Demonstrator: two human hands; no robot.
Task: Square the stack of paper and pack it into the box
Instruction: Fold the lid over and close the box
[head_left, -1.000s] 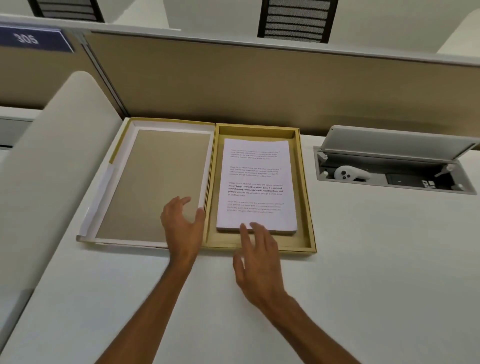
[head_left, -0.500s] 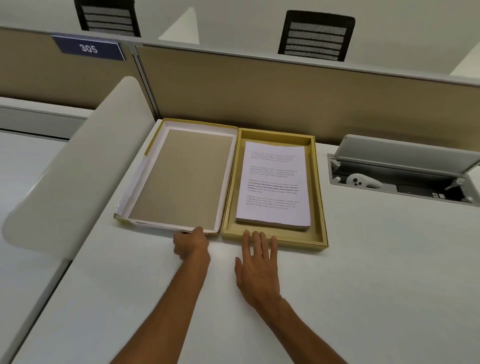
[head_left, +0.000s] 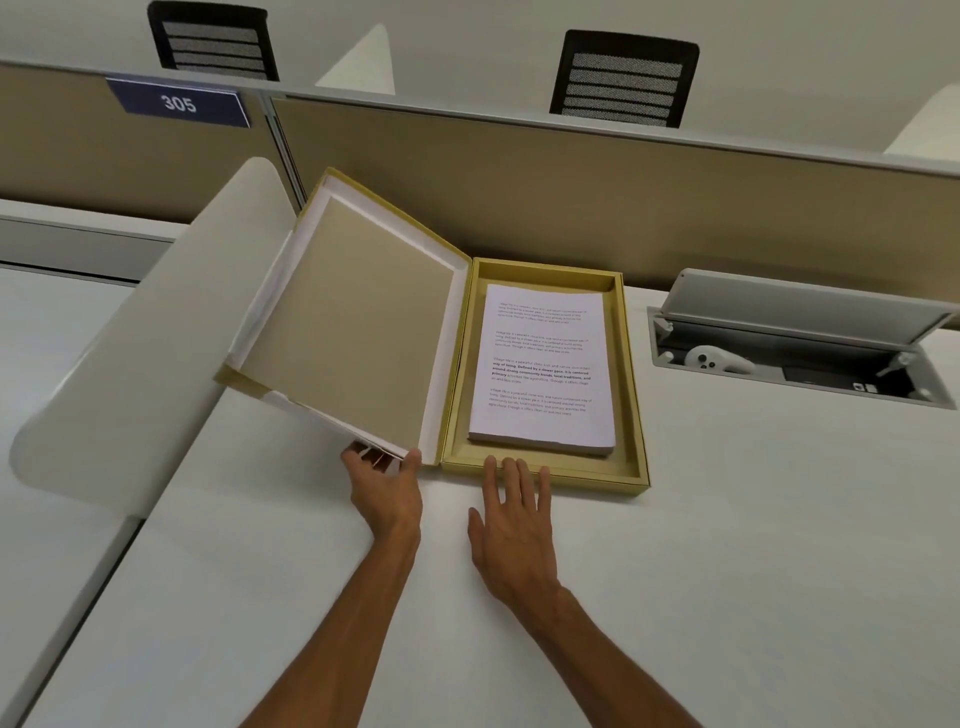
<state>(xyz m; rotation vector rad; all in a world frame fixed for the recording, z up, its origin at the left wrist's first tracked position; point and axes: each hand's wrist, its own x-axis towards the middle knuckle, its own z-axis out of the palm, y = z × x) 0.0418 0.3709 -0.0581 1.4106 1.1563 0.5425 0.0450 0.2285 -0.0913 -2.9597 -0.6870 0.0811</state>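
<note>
A squared stack of printed white paper (head_left: 543, 371) lies flat inside the shallow yellow box (head_left: 631, 410) on the white desk. The box's hinged lid (head_left: 358, 332), brown inside with a white border, is raised off the desk and tilts up on the left. My left hand (head_left: 387, 480) grips the lid's near edge, thumb on top and fingers underneath. My right hand (head_left: 511, 512) lies flat on the desk with its fingers spread, fingertips touching the box's front wall.
A tan partition (head_left: 571, 192) stands right behind the box. A curved white divider (head_left: 135, 353) rises left of the lid. At right an open cable tray (head_left: 795, 353) in the desk holds a white controller (head_left: 717, 359). Two black chairs stand beyond the partition.
My left hand moved from the lid's inside to its near edge, gripped it and lifted it off the desk. My right hand slid back from the paper to the box front.
</note>
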